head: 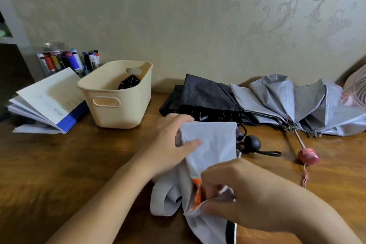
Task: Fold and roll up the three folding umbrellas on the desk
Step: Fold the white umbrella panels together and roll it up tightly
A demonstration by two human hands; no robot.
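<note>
Patterned wallpaper [178,16] backs the wooden bench [59,154], where both hands work the white umbrella [213,140]. The left hand [174,144] curls round its far end, thumb on top; the right hand [243,194] pinches gathered folds at the near end, beside an orange patch. Its long axis runs away from the person, so rolling likely turns on the right hand wrapping cloth while the left steadies. Behind lie the black umbrella [204,93] and grey umbrella [277,97], both unrolled, nearer the right hand.
</note>
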